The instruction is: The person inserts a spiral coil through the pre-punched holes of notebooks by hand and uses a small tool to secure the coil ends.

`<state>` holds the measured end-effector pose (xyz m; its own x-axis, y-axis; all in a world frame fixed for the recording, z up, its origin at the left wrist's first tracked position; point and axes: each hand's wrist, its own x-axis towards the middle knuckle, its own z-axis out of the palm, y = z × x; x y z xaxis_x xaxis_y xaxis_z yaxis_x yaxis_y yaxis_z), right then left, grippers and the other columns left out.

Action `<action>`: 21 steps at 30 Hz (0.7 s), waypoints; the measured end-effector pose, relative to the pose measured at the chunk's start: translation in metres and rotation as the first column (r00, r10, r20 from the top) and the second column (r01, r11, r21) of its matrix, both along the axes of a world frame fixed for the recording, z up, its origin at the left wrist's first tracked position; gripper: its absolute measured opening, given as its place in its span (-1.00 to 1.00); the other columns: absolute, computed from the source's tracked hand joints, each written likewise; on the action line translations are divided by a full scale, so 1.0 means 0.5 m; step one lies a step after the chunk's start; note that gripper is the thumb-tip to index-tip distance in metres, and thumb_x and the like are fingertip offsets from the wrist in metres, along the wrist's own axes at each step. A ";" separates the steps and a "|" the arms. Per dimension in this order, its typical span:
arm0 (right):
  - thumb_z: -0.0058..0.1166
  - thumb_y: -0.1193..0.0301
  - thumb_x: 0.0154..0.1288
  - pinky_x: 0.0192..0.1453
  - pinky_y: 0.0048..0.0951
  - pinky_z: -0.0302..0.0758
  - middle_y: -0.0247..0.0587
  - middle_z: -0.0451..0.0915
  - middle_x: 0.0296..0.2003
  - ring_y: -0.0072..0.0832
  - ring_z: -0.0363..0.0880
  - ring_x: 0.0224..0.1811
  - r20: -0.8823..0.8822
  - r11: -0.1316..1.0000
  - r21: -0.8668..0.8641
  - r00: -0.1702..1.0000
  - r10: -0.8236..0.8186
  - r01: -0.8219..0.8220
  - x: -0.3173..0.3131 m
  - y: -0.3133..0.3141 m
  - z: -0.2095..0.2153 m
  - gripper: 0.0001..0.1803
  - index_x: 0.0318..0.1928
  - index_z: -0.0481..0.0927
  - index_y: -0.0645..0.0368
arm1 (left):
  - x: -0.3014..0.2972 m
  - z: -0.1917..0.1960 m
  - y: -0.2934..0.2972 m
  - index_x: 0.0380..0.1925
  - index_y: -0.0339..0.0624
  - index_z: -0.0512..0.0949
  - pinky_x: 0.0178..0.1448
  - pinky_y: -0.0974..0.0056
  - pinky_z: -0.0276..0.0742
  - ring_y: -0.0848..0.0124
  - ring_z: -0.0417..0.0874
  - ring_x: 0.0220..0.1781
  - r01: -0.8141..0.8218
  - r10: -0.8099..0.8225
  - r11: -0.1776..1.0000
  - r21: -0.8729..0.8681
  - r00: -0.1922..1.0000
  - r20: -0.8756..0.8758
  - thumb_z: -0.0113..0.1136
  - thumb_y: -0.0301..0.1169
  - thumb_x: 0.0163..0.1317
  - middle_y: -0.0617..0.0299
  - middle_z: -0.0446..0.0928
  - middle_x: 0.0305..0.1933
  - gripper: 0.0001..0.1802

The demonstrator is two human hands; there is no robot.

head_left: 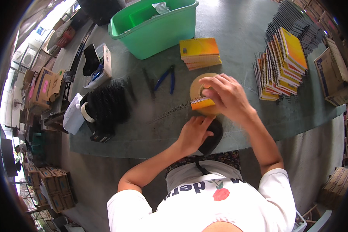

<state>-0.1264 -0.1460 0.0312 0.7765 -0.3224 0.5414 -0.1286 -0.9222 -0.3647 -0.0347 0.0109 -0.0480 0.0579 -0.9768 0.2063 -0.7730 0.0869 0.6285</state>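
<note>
A small orange notebook (203, 104) lies slanted in front of a round tan disc (196, 82) with a pale hub. A dark spiral coil (172, 112) runs out leftward from the notebook's holed white edge. My right hand (229, 94) is closed over the notebook's right end, thumb and fingers bent beside the disc; its grip is partly hidden. Below the notebook, my left hand (194, 134) has its fingers stretched toward the lower edge and its thumb apart, with nothing visible between them. Beside that hand sits a black rounded object (213, 138).
Blue-handled pliers (165, 80) lie left of the disc. Beyond stand a notebook stack (199, 51) and a green tub (158, 36). Black coils (110, 101) and a clear bin (100, 69) are at left. Bound notebooks (284, 69) are piled at right, near a cardboard box (332, 73).
</note>
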 end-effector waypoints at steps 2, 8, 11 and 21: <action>0.34 0.28 0.01 -0.12 -0.36 0.47 -0.22 0.65 -0.16 -0.35 0.59 -0.19 -0.078 0.996 -0.074 0.995 -0.062 0.056 -0.051 -0.015 -0.002 -0.58 -0.09 0.58 0.08 | 0.011 0.036 0.011 0.01 -0.13 0.51 0.00 0.12 0.44 0.13 0.49 -0.12 0.021 -0.019 0.999 0.048 0.999 -0.030 0.29 -0.46 0.05 0.11 0.50 -0.13 -0.55; 0.34 0.49 0.07 -0.15 -0.47 0.58 -0.22 0.68 -0.27 -0.50 0.65 -0.24 0.229 0.512 0.842 0.972 -0.058 -0.168 -0.082 -0.074 -0.075 -0.75 -0.20 0.65 0.25 | 0.101 0.226 -0.007 -0.02 -0.18 0.53 0.04 0.22 0.45 0.21 0.52 -0.08 -0.118 0.249 0.843 -0.526 0.951 0.185 0.23 -0.59 0.05 0.14 0.57 -0.09 -0.58; 0.30 0.60 0.10 -0.06 -0.59 0.58 -0.24 0.67 -0.24 -0.59 0.62 -0.18 0.358 0.155 0.926 0.931 -0.064 -0.345 -0.073 -0.070 -0.107 -0.73 -0.14 0.64 0.31 | 0.125 0.242 -0.020 -0.08 -0.22 0.56 0.01 0.21 0.52 0.22 0.58 -0.06 -0.300 0.440 0.675 -0.674 0.897 0.041 0.25 -0.59 0.04 0.12 0.58 -0.09 -0.64; 0.22 0.65 0.15 0.07 -0.53 0.54 -0.22 0.67 -0.16 -0.54 0.60 -0.09 0.439 0.230 0.873 0.898 0.018 -0.431 -0.062 -0.051 -0.098 -0.74 -0.11 0.65 0.29 | 0.121 0.195 -0.050 -0.18 -0.13 0.62 -0.10 0.23 0.55 0.24 0.59 -0.20 -0.152 0.276 0.910 -0.387 0.917 0.288 0.31 -0.65 -0.05 0.15 0.59 -0.24 -0.64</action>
<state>-0.1575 -0.1718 -0.0176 0.7903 -0.5871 0.1754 0.3131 0.1407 -0.9392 0.0257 -0.0141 0.0494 0.1255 -0.8083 0.5752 -0.9538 0.0611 0.2941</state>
